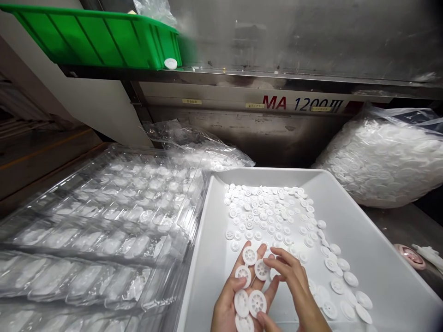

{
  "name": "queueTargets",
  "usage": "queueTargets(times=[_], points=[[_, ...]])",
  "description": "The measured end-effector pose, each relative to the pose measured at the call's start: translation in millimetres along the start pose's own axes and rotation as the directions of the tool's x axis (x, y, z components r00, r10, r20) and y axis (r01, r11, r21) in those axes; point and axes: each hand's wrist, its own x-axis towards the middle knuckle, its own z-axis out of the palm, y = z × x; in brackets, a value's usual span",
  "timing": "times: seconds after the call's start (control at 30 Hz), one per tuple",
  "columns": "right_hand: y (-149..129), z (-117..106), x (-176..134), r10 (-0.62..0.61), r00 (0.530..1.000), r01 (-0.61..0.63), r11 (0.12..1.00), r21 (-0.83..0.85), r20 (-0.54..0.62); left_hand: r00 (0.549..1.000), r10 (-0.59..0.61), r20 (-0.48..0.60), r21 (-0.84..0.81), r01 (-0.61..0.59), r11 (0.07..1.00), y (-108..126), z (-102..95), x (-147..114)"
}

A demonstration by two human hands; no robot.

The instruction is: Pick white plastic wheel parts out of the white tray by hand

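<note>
Palm up over the grey bin (200, 258), my left hand (226, 302) cradles several white plastic wheels (257, 303), each a round disc with a hub, some showing spokes. Its thumb presses on one wheel (242, 276) at the left of the handful. My right hand (296, 281) is close against it from the right, fingers curled, fingertips on the edge of another wheel (261, 270). The right thumb touches the lower edge of the wheel in the palm. Below both hands, many similar loose wheels (330, 310) are spread over the bin's floor and along its right side.
Left of the bin are stacked clear plastic trays (104, 240) with bagged white pieces. A clear bag (207, 150) lies behind; a large full bag (384, 157) is at right. A green crate (100, 39) and a single disc (170, 63) sit on the machine ledge (242, 76).
</note>
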Motion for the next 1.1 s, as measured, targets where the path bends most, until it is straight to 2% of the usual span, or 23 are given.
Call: queueTargets(times=[0.2,0.33,0.4,0.47,0.53,0.7,1.1], points=[[3,-3,-1,-0.120,0.992,0.122,0.991,-0.056,0.028,1.000,-0.003,0.020,-0.028,0.004,1.000,-1,5.4,1],[3,-3,1,-0.180,0.983,0.176,0.978,-0.107,-0.025,1.000,0.010,0.014,-0.043,-0.010,0.999,-2,8.1,1],[3,-3,2,-0.280,0.958,0.269,0.954,-0.129,-0.070,1.000,0.013,0.013,-0.052,-0.013,0.999,-3,8.8,0],[4,-5,3,-0.395,0.911,0.374,0.912,-0.168,-0.121,1.000,0.021,0.014,-0.065,-0.020,0.998,-3,9.0,0],[5,-7,3,-0.462,0.872,0.426,0.879,-0.214,-0.164,0.999,0.036,0.016,-0.079,-0.034,0.996,-4,8.7,1],[11,-14,4,-0.496,0.849,0.449,0.859,-0.248,-0.181,0.998,0.050,0.025,-0.106,-0.047,0.993,-3,7.2,3],[14,-16,1,-0.483,0.873,0.471,0.872,-0.130,-0.076,0.999,0.041,0.027,-0.120,-0.037,0.992,-1,3.4,4]])
